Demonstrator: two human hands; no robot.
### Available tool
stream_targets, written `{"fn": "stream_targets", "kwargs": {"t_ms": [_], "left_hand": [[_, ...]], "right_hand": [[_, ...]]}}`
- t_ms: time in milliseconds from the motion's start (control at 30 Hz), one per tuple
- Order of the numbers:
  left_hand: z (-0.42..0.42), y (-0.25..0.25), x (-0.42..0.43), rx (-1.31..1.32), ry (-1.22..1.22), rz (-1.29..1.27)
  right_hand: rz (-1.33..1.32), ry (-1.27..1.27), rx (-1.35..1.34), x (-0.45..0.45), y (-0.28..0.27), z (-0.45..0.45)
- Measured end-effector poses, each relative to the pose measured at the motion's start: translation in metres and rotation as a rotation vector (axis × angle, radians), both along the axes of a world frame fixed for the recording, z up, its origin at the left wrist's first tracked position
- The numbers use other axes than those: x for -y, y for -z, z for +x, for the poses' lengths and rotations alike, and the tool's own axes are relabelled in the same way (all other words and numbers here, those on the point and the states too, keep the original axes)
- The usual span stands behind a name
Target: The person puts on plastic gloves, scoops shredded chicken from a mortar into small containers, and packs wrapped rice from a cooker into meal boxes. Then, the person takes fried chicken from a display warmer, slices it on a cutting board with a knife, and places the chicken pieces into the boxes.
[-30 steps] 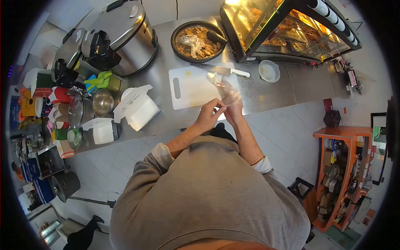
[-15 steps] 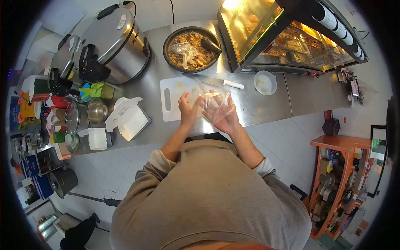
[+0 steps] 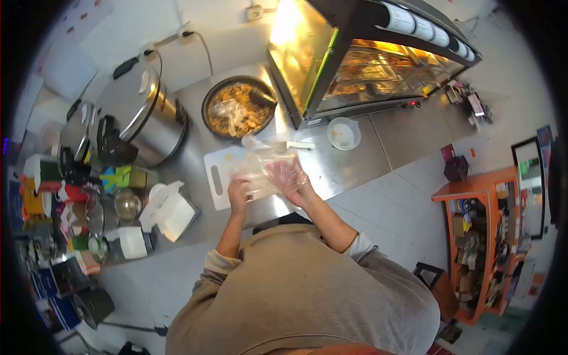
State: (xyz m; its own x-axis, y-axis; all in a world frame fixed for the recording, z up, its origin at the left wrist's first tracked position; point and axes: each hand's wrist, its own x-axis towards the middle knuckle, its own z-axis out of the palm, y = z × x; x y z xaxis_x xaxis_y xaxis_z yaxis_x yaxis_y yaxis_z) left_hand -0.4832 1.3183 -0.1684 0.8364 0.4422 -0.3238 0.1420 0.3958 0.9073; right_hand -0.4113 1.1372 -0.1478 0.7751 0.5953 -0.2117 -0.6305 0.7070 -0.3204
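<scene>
My right hand [image 3: 288,179] is inside a thin clear plastic glove [image 3: 273,158], its fingers stretched out under the loose film. The far end of the film flops past the fingertips toward the pan. My left hand [image 3: 239,190] is at the near left side of the plastic, with fingers bent and pinched at its edge; blur hides the exact grip. Below both hands lies a white cutting board [image 3: 216,167]. A knife with a white handle [image 3: 300,145] rests just beyond them, its blade partly covered by the plastic.
A black pan [image 3: 208,121] of chopped food, with crumpled clear plastic on top, stands behind the board. Right of it are a plastic bowl [image 3: 344,134] and a lit glass warming cabinet [image 3: 305,65]. On the left are a large steel cooker [image 3: 133,112] and open takeaway boxes [image 3: 177,216].
The camera view has shifted, so the counter appears lower and further left. The plastic is now drawn further over my right hand, and my left hand has moved down along its side.
</scene>
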Motion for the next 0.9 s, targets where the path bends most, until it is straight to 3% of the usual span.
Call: {"fn": "stream_targets", "kwargs": {"t_ms": [67, 100, 133, 200, 300, 333, 433, 633, 733, 867, 900], "left_hand": [[-0.006, -0.007, 0.005, 0.303, -0.285, 0.455], [-0.008, -0.020, 0.010, 0.457, -0.437, 0.675], [-0.013, -0.033, 0.012, 0.481, -0.161, 0.876], [-0.030, -0.092, 0.024, 0.493, 0.412, 1.250], [-0.037, -0.081, 0.043, 0.401, 0.587, 1.342], [-0.040, -0.080, 0.045, 0.500, 0.548, 1.367], [-0.051, -0.065, 0.051, 0.613, 0.636, 1.197], [-0.069, -0.070, 0.051, 0.607, 0.867, 1.079], [-0.070, -0.070, 0.052, 0.589, 0.945, 0.906], [-0.069, -0.069, 0.062, 0.626, 0.978, 0.886], [-0.065, -0.069, 0.065, 0.642, 0.949, 0.857]], "right_hand": [[0.150, -0.043, -0.238, -0.002, -0.038, -0.008], [0.373, -0.100, -0.231, -0.004, -0.029, -0.011], [0.597, -0.161, -0.220, -0.008, -0.011, -0.012], [-0.047, -0.108, 0.158, -0.017, -0.028, -0.026], [-0.248, -0.050, 0.146, -0.030, -0.047, -0.044], [-0.279, 0.000, 0.198, -0.030, -0.039, -0.046], [-0.249, 0.111, -0.068, -0.025, -0.038, -0.052], [-0.204, -0.044, -0.042, -0.019, 0.021, -0.070], [-0.311, 0.035, -0.099, -0.019, -0.003, -0.074], [-0.456, 0.129, -0.173, -0.020, -0.042, -0.064], [-0.391, 0.136, -0.200, -0.021, -0.039, -0.057]]}}
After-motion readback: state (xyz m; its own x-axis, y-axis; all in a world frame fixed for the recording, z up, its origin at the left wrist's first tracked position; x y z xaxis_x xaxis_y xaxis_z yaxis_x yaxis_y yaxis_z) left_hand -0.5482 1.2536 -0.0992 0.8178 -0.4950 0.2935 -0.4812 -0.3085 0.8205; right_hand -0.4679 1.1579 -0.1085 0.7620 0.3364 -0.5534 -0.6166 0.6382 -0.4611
